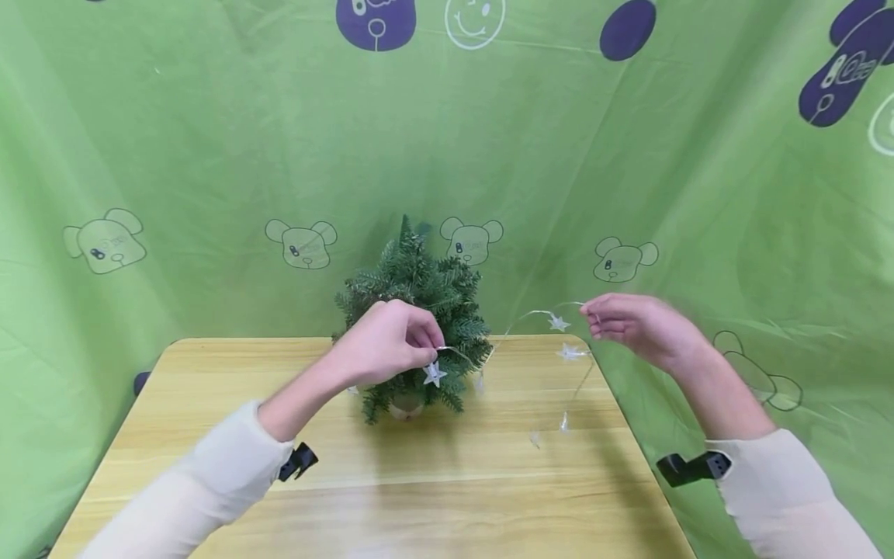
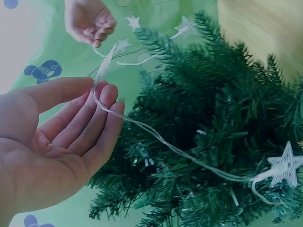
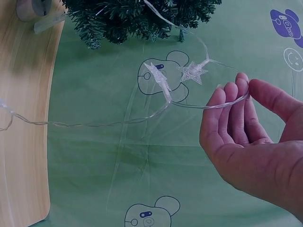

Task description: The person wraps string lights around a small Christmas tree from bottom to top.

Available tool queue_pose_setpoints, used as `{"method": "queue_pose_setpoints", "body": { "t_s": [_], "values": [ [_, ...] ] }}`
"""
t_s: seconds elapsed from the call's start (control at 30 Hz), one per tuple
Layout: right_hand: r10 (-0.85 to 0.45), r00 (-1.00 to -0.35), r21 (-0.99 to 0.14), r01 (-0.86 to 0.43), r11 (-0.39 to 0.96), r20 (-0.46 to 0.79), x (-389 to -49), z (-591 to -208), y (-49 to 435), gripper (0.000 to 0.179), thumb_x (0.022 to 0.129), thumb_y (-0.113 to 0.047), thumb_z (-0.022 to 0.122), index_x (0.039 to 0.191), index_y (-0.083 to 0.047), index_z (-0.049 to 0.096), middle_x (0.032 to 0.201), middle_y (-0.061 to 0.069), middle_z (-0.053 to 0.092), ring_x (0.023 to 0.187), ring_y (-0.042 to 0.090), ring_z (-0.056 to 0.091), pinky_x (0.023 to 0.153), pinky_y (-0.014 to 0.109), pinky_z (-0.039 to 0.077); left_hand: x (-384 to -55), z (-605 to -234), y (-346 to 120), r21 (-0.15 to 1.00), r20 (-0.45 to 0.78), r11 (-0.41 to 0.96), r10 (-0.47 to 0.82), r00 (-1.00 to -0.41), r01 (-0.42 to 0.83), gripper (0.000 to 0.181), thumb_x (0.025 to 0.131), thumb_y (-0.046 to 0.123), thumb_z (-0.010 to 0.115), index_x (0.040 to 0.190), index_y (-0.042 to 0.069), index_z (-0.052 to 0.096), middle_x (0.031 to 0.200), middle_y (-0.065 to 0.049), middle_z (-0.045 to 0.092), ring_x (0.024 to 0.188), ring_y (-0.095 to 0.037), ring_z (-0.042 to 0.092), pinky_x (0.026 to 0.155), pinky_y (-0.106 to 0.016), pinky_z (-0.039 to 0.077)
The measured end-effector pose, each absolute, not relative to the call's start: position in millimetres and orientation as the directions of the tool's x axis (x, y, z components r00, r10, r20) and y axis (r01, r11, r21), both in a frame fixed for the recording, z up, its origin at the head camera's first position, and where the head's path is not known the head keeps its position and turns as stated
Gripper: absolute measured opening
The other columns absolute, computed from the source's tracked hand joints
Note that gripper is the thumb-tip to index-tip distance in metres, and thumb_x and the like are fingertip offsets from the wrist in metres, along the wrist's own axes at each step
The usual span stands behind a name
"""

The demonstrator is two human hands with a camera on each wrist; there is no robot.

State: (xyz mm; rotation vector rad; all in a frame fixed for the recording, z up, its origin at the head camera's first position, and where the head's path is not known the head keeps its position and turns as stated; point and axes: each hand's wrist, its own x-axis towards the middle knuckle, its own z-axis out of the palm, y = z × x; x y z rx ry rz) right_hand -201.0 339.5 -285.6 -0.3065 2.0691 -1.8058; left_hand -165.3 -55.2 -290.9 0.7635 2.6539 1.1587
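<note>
A small green artificial Christmas tree [image 1: 419, 287] stands upright on the table, partly hidden behind my left hand [image 1: 387, 341]. That hand pinches a clear wire of a star string light [image 2: 175, 149] between thumb and fingertips, in front of the branches. Out to the right of the tree, my right hand [image 1: 646, 330] pinches another stretch of the same wire, seen closely in the right wrist view. Between the hands the wire runs slack, with a clear star [image 1: 558, 322] on it. More of the string hangs below my right hand with several stars, one a small star [image 1: 564, 422] low down.
The light wooden table [image 1: 489, 497] has rounded far corners. A green cloth [image 1: 209, 155] printed with bear heads hangs behind and beside it. Next to the tree's base in the right wrist view are a round object [image 3: 33, 9] and a translucent strip [image 3: 49, 22].
</note>
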Motion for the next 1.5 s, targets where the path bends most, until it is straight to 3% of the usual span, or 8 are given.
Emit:
{"method": "queue_pose_setpoints", "body": {
  "t_s": [0.17,0.57,0.8,1.2,1.5],
  "values": [
    [-0.398,-0.905,-0.982,0.092,0.163,-0.151,-200.7,-285.9,337.9,0.022,0.105,-0.008,0.051,0.114,-0.006,0.07,0.106,0.003,0.073,0.094,0.015,0.069,0.092,0.026,0.057,-164.2,-297.5,-49.3,0.685,0.087,0.593,0.51,-0.856,0.423,0.009,0.087,0.008,0.075,0.094,0.014,0.076,0.085,0.004,0.076,0.077,-0.007,0.069,0.076,-0.025,0.059],
    [-0.366,-0.913,-0.969,0.103,0.223,-0.181,-200.3,-286.7,332.8,0.018,0.103,-0.01,0.055,0.112,-0.007,0.07,0.105,0.004,0.073,0.094,0.015,0.069,0.093,0.027,0.057,-159.8,-306.1,-35.7,0.611,0.107,0.64,0.517,-0.849,0.467,0.013,0.085,0.0,0.071,0.09,0.012,0.075,0.082,0.001,0.076,0.072,-0.009,0.069,0.077,-0.03,0.061],
    [-0.374,-0.91,-0.971,0.103,0.218,-0.181,-198.4,-285.2,332.5,0.018,0.103,-0.011,0.056,0.113,-0.008,0.07,0.105,0.003,0.073,0.094,0.015,0.069,0.093,0.028,0.058,-161.9,-312.6,-31.8,0.525,0.196,0.638,0.554,-0.809,0.563,0.022,0.08,-0.007,0.065,0.086,0.011,0.075,0.075,0.002,0.075,0.07,-0.011,0.068,0.087,-0.039,0.059],
    [-0.371,-0.91,-0.968,0.105,0.228,-0.186,-197.0,-286.5,333.9,0.018,0.103,-0.012,0.056,0.113,-0.008,0.07,0.104,0.003,0.073,0.094,0.015,0.069,0.094,0.029,0.057,-164.5,-313.5,-32.6,0.564,0.166,0.624,0.555,-0.815,0.541,0.019,0.081,-0.008,0.066,0.09,0.007,0.075,0.081,-0.003,0.075,0.07,-0.011,0.068,0.069,-0.023,0.059],
    [-0.378,-0.909,-0.97,0.097,0.221,-0.177,-197.1,-287.4,334.1,0.018,0.103,-0.011,0.056,0.113,-0.008,0.07,0.104,0.003,0.073,0.093,0.015,0.069,0.093,0.028,0.057,-159.8,-302.8,-32.2,0.576,0.131,0.639,0.543,-0.83,0.509,0.008,0.087,0.007,0.075,0.093,0.012,0.076,0.085,0.002,0.076,0.076,-0.008,0.068,0.076,-0.027,0.059]
  ]
}}
